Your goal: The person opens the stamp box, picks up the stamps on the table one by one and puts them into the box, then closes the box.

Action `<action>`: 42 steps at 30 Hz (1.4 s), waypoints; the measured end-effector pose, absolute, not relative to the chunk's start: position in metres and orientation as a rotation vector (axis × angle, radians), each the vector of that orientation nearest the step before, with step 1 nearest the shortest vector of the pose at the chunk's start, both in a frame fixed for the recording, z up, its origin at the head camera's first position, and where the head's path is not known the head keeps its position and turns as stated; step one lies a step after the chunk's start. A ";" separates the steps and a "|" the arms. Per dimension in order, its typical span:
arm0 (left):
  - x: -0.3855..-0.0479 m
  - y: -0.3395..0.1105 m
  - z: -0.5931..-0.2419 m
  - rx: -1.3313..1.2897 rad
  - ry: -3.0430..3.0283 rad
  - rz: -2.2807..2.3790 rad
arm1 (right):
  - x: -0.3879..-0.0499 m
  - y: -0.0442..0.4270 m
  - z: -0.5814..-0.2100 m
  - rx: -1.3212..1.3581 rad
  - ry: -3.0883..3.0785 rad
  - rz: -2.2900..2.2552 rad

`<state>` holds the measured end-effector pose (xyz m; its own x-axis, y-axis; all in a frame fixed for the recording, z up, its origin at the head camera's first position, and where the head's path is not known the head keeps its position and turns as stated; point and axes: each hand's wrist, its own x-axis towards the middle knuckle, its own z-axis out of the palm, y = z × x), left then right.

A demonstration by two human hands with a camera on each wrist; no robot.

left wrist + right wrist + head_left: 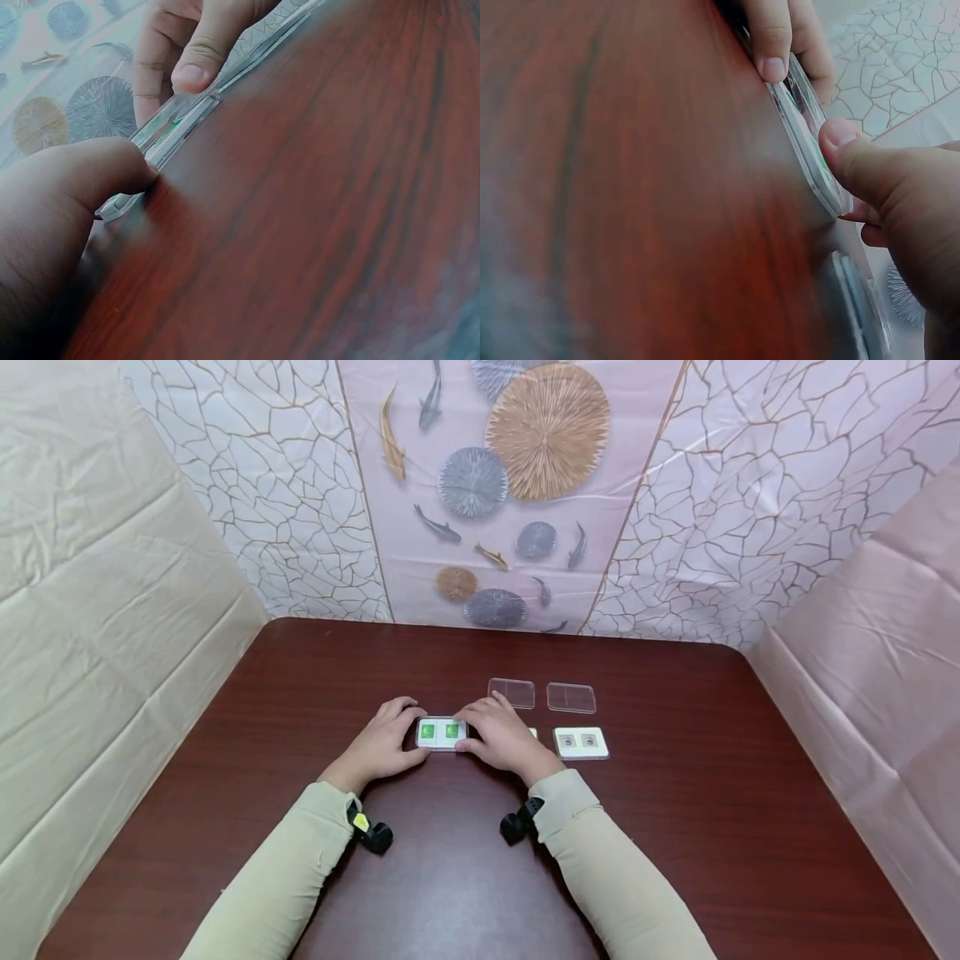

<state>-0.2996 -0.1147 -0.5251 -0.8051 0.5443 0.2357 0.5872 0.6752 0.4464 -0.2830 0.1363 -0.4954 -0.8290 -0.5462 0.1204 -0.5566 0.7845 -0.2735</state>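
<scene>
A small flat clear plastic case (441, 745) with a white insert and two green squares lies on the table between the hands. My left hand (384, 739) grips its left end, thumb at the near edge and fingers at the far edge. My right hand (498, 733) holds the right end the same way. In the right wrist view, the case's clear cover (810, 94) sits over the white base (802, 146) at a slight angle. The left wrist view shows the right thumb (193, 75) on the cover; the right hand's fingertips are partly hidden.
Right of the right hand lies a white case (582, 753) with two grey round pictures. Another case (533, 732) is mostly hidden behind that hand. Two clear lids, a left one (517, 695) and a right one (572, 697), lie farther back on the dark red table (675, 793).
</scene>
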 end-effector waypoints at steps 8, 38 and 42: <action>-0.298 -0.117 -0.526 -0.983 -2.774 -0.789 | -0.278 0.133 -0.500 0.864 -2.925 0.428; -0.304 -0.126 -0.518 -0.904 -3.015 -0.753 | -0.276 0.132 -0.510 0.989 -2.765 0.366; -0.305 -0.128 -0.517 -0.861 -3.059 -0.737 | -0.275 0.131 -0.508 0.977 -2.777 0.337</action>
